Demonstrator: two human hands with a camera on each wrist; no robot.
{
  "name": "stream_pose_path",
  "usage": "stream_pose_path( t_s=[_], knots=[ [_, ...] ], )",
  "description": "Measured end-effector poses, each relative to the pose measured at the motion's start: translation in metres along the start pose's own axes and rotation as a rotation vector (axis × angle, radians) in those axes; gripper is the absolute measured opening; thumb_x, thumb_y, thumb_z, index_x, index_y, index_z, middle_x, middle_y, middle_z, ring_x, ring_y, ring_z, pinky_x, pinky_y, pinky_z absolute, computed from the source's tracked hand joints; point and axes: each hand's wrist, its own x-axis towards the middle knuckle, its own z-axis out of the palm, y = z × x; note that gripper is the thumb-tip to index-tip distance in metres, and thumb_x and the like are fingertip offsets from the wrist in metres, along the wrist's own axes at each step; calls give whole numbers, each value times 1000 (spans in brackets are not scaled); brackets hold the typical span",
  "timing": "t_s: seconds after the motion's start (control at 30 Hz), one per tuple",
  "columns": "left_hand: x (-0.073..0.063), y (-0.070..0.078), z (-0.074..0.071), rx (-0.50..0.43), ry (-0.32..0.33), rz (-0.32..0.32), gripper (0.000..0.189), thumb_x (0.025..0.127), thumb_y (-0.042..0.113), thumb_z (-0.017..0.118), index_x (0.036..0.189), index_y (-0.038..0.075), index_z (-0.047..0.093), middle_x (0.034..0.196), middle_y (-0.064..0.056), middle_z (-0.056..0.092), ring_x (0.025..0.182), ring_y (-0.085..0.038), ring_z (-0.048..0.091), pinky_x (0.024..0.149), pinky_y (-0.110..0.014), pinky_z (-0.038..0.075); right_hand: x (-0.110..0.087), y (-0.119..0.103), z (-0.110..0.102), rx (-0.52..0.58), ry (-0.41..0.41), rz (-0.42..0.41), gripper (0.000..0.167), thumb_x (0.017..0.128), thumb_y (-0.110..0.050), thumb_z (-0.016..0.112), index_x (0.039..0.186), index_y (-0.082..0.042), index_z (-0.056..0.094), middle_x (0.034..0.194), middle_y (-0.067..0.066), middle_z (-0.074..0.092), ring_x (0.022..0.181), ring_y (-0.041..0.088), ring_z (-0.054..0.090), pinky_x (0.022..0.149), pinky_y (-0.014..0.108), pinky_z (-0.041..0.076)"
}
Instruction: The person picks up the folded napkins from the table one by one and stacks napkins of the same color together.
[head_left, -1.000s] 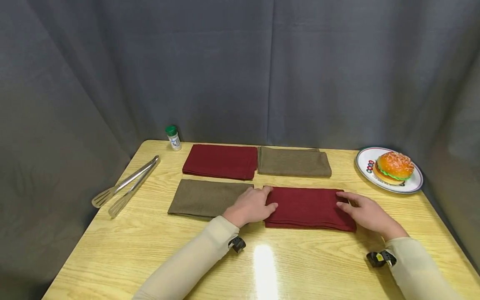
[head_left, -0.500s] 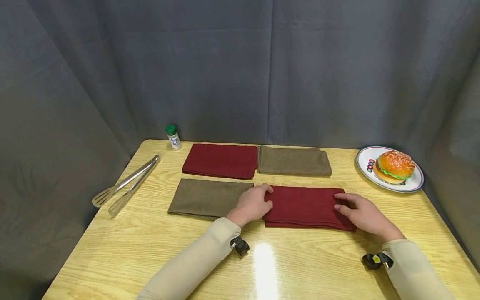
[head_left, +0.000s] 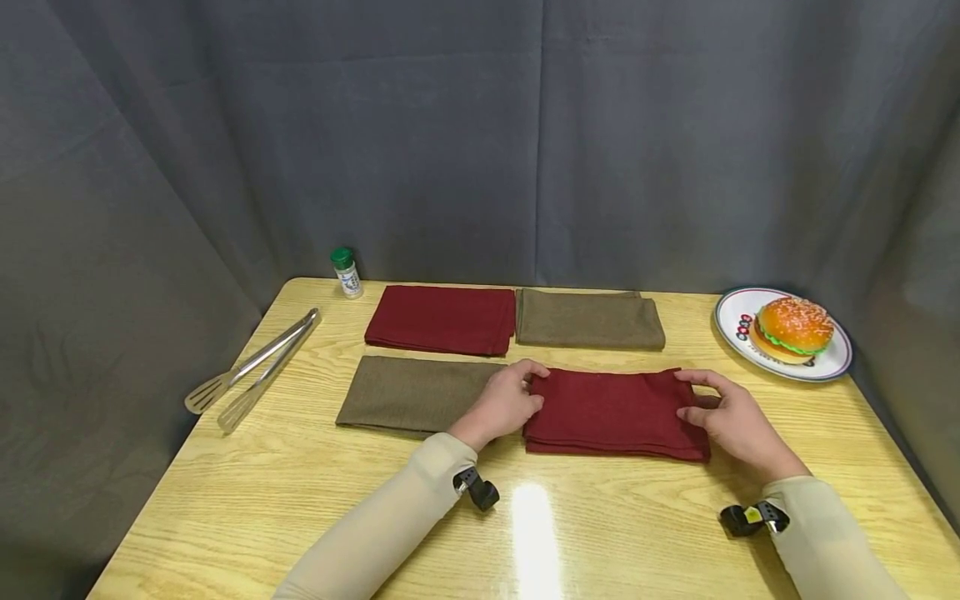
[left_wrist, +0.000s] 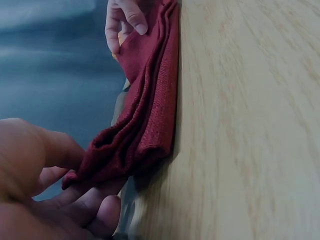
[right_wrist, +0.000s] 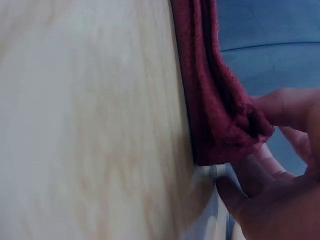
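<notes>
A folded dark red cloth napkin point(head_left: 611, 410) lies at the front right of the four-piece layout, its two short ends slightly lifted. My left hand point(head_left: 504, 402) pinches its left end, with thumb above and fingers beneath in the left wrist view, where the layered folds of the red napkin point(left_wrist: 145, 107) show. At the opposite end, my right hand point(head_left: 738, 423) grips the far right corner; the right wrist view has fingers under the bunched red edge point(right_wrist: 227, 125). Beside my left hand is a folded olive-brown napkin point(head_left: 420, 396), partly covered by that hand.
Behind lie another red napkin point(head_left: 442, 319) and another brown one point(head_left: 588, 319). Metal tongs point(head_left: 258, 367) rest at the left edge, near a green-capped shaker point(head_left: 347, 273). A plate point(head_left: 727, 321) with a toy hamburger point(head_left: 793, 327) stands at the back right. Grey curtains point(head_left: 405, 150) enclose the table.
Both hands have gone from touching the front red napkin's ends to gripping them. Its ends have risen a little, and the napkin has shifted slightly left.
</notes>
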Motion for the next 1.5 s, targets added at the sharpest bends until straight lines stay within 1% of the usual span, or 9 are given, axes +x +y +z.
stream_pose_path(
  t_s=[0.1, 0.27, 0.5, 0.6, 0.8, 0.9, 1.13, 1.3, 1.5],
  knots=[
    [0, 0, -1, -41, -3, -15, 34, 88, 3, 67, 121, 12, 63, 113, -5, 58, 83, -12, 55, 67, -27, 46, 0, -1, 1, 44, 8, 10, 54, 89, -5, 69, 139, -5, 49, 142, 23, 43, 117, 41, 54, 74, 23, 51],
    [-1, 0, -3, -68, -4, -13, 32, 88, 3, 69, 119, 10, 64, 109, -5, 60, 75, -11, 55, 64, -26, 45, -2, -1, 0, 71, 12, 36, 53, 90, -8, 69, 139, -5, 49, 146, 23, 40, 123, 44, 49, 76, 19, 49],
    [-3, -2, -8, -140, -22, -22, 29, 88, 4, 69, 117, 8, 64, 77, -1, 58, 55, -10, 47, 49, -25, 40, -2, 0, 1, 90, 26, 66, 52, 91, -12, 69, 139, -6, 50, 146, 21, 40, 123, 40, 49, 77, 18, 48],
    [-3, -2, -12, -152, -23, -14, 29, 87, 4, 69, 115, 8, 65, 76, -1, 57, 55, -10, 47, 48, -25, 40, -1, -1, 2, 96, 29, 67, 52, 91, -15, 70, 139, -7, 51, 144, 19, 43, 118, 32, 53, 77, 20, 49],
    [-2, 1, -22, -142, -36, -6, 28, 89, 6, 68, 117, 11, 64, 81, -3, 60, 62, -11, 52, 52, -26, 42, -3, -6, 2, 89, 54, 57, 52, 92, -17, 70, 139, -10, 51, 136, 18, 48, 99, 17, 60, 74, 24, 51],
    [-1, 0, -27, -136, -32, 8, 29, 89, 6, 69, 117, 10, 65, 87, -3, 60, 65, -11, 52, 53, -25, 43, -2, -11, 3, 91, 68, 58, 52, 91, -17, 71, 139, -10, 52, 134, 18, 50, 94, 12, 62, 73, 24, 51],
    [0, -2, -50, -109, 1, 49, 29, 87, 4, 70, 116, 9, 66, 107, -4, 60, 74, -13, 55, 59, -25, 44, 6, -29, 11, 174, 66, 54, 56, 89, -14, 73, 140, -7, 51, 133, 20, 51, 92, 7, 62, 73, 23, 51],
    [1, -6, -69, -129, 23, 41, 30, 87, 3, 69, 117, 7, 65, 108, -6, 63, 77, -15, 57, 64, -26, 45, 15, -44, 18, 211, 68, 36, 55, 89, -13, 72, 140, -8, 51, 134, 16, 49, 92, 9, 61, 73, 24, 52],
    [2, -16, -98, -161, 58, 16, 31, 88, 3, 68, 119, 7, 65, 102, -7, 62, 76, -18, 56, 62, -28, 45, 31, -67, 32, 282, 81, 8, 52, 89, -9, 72, 137, -8, 53, 134, 14, 48, 95, 16, 60, 72, 25, 52]
  ],
)
